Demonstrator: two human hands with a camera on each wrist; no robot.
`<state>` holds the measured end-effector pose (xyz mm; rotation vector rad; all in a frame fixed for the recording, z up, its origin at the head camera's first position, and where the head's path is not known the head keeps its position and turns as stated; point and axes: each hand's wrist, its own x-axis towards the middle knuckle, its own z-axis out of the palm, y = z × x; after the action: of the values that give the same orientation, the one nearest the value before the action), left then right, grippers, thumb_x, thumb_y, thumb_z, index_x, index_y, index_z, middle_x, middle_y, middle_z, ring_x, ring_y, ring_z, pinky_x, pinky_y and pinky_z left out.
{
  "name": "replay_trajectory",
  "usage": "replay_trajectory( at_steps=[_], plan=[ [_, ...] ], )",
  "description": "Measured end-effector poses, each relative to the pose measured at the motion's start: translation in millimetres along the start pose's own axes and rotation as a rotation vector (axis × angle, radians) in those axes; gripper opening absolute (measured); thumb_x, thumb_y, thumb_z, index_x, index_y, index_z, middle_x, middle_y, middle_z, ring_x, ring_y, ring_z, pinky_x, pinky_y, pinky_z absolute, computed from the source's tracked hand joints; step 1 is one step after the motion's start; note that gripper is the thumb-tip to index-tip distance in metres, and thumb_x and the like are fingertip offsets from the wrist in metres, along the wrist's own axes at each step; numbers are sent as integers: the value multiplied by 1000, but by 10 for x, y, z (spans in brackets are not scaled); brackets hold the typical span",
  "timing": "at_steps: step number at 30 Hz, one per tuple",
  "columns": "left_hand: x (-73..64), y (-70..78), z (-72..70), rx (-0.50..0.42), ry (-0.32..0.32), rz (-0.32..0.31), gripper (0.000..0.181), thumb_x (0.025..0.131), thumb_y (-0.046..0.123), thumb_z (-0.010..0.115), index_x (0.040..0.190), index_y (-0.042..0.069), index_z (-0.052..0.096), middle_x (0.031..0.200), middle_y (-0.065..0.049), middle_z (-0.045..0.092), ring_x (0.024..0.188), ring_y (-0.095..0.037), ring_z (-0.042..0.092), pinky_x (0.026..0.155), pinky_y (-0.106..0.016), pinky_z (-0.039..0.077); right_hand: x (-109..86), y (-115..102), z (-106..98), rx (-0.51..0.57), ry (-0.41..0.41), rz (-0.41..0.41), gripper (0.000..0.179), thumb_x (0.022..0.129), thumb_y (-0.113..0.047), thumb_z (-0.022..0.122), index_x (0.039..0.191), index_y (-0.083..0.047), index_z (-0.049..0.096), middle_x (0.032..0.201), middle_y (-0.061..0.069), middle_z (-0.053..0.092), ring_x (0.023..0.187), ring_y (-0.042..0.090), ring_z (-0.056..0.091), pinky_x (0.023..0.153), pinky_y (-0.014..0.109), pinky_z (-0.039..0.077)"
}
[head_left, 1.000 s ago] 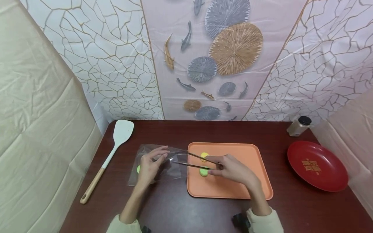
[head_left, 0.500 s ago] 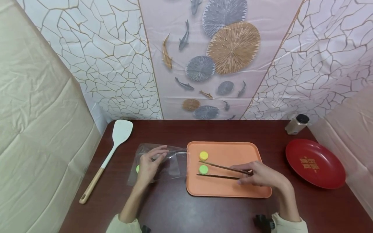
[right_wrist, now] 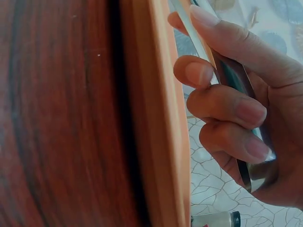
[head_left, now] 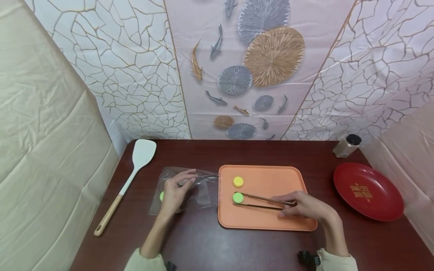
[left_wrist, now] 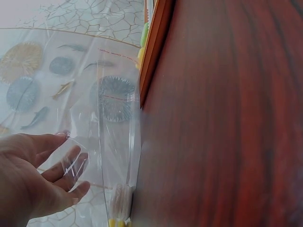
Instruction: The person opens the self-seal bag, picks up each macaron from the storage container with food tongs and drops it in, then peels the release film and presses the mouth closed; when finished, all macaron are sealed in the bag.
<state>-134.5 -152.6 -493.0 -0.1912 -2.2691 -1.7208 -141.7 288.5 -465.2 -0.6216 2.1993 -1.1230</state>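
Observation:
My left hand point(head_left: 175, 192) holds up the top film of a clear plastic bag point(head_left: 204, 196), whose mouth reaches the tray's left edge. Inside the bag lies a green macaron point(head_left: 161, 196), partly behind the hand; the left wrist view shows pale and yellow macarons point(left_wrist: 120, 201) at the bottom. With my right hand point(head_left: 305, 206) I grip metal tongs point(head_left: 264, 198) by their rear end, fingers curled round the arms. The tong tips lie on either side of a green macaron point(head_left: 238, 198) on the orange tray point(head_left: 271, 178). A yellow macaron point(head_left: 238, 182) sits just behind it.
A white spatula point(head_left: 142, 154) with a wooden handle lies at the left of the dark table point(head_left: 200, 244). To the right are a red plate point(head_left: 376, 188) and, behind it, a black-capped jar point(head_left: 347, 146).
My right hand has drawn the tongs back right from the bag's mouth, and their tips have come down around the green macaron and closed in. My left hand stays at the bag.

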Motion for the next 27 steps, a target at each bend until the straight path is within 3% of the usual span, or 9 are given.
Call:
replay_trajectory(
  at_steps=[4,8,11,15,19,22,27],
  plan=[
    [-3,-2,0,4,1,2,13,97,-1,80,109,-1,85,128,-17,80,130,-38,72,104,-10,47,11,7,-6,-38,1,-14,47,101,-18,80,146,-8,71,132,11,78,94,-1,59,72,22,47],
    [-2,-7,-6,10,-1,-20,14,98,1,80,111,1,85,129,-15,80,131,-36,72,105,-13,48,7,-44,-21,-55,-9,-58,44,104,-17,77,146,-7,71,112,4,80,77,-1,52,65,22,44],
    [1,-7,-10,14,-2,-29,15,98,1,80,112,2,85,130,-14,80,133,-35,71,106,-13,47,25,-105,-16,-84,3,-111,43,105,-18,76,145,-4,71,110,2,79,78,-2,54,68,21,47],
    [6,6,-15,13,-2,-36,15,98,1,80,112,2,86,131,-14,80,135,-35,70,106,-12,46,115,-231,13,-152,41,-138,44,104,-25,78,144,-5,72,127,7,79,92,-2,61,76,21,51],
    [12,21,-18,8,-2,-50,15,97,1,81,111,2,86,131,-13,80,135,-34,70,107,-11,44,290,-368,77,-213,67,-146,46,104,-29,79,145,-9,72,115,3,80,75,-2,51,65,21,44],
    [13,26,-17,9,-2,-58,14,98,2,80,111,2,85,132,-13,80,135,-34,70,107,-12,45,462,-450,155,-253,62,-162,45,105,-30,77,146,-13,72,91,-7,71,63,-1,39,59,21,36],
    [5,21,-23,28,-7,-72,14,99,4,80,112,4,86,133,-11,79,135,-33,70,105,-29,54,754,-566,335,-268,11,-211,44,106,-26,76,147,-13,71,78,-7,65,61,-1,36,61,22,35]
  ],
)
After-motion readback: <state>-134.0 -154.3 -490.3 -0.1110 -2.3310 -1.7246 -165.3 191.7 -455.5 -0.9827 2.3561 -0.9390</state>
